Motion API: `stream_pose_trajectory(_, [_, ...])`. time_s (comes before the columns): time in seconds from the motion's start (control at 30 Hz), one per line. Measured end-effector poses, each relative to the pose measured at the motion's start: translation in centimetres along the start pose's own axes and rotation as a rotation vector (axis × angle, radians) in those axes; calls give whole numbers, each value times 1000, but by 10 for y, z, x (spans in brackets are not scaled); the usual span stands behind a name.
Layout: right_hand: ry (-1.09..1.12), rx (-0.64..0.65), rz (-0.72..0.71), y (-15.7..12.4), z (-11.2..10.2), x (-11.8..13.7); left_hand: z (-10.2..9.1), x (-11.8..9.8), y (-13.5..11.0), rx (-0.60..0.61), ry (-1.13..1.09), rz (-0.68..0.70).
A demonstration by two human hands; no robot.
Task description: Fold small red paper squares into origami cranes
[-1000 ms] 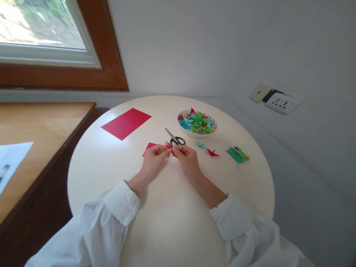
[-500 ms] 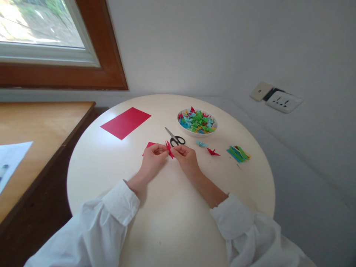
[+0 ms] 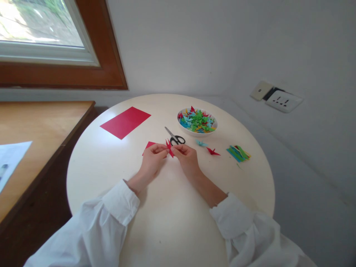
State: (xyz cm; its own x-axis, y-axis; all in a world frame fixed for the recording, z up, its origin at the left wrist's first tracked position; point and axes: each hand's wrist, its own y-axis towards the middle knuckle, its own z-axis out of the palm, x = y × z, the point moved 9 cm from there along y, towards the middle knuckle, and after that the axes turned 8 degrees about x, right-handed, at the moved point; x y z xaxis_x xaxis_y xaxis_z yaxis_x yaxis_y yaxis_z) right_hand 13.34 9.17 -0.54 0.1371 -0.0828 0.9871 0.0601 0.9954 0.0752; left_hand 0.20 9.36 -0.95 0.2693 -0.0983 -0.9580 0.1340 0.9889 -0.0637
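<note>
A small red origami crane, its points sticking up and down, is pinched between my two hands above the round table. My left hand grips its left side with thumb and fingers. On its right side, my right hand closes in a similar pinch; the fingertips hide part of the paper. Just behind my left hand, a piece of red paper lies partly covered. Black-handled scissors rest right behind the crane, blades pointing away to the left.
A white bowl of many-coloured paper cranes stands at the back. Nearer lie a light blue crane and a red crane. Coloured paper strips are at the right, a red sheet at the back left of the white table.
Both hands keep their pinch on the red crane, which has shifted only very slightly. Everything else on the table stays in place.
</note>
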Motion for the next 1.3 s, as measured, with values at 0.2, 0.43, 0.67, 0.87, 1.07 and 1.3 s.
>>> stream_pose_trajectory(0.2, [77, 15, 34, 0, 0, -5, 3, 0, 0, 33, -11, -3])
stream_pose_trajectory(0.43, [5, 39, -18, -1, 5, 2, 5, 4, 0, 54, -40, -48])
stream_pose_trajectory(0.67, [15, 8, -64, 1, 1, 2, 10, 3, 0, 97, -81, -47])
stream_pose_trajectory(0.87, [3, 32, -55, 4, -1, -3, 9, -1, -2, 111, -9, -61])
stream_pose_trajectory(1.07, [-16, 113, -104, 5, 4, 2, 10, -6, -2, 138, 94, -17])
stream_pose_trajectory(1.3, [-112, 204, -183, 4, 10, 15, 12, -11, 0, 197, 79, 106])
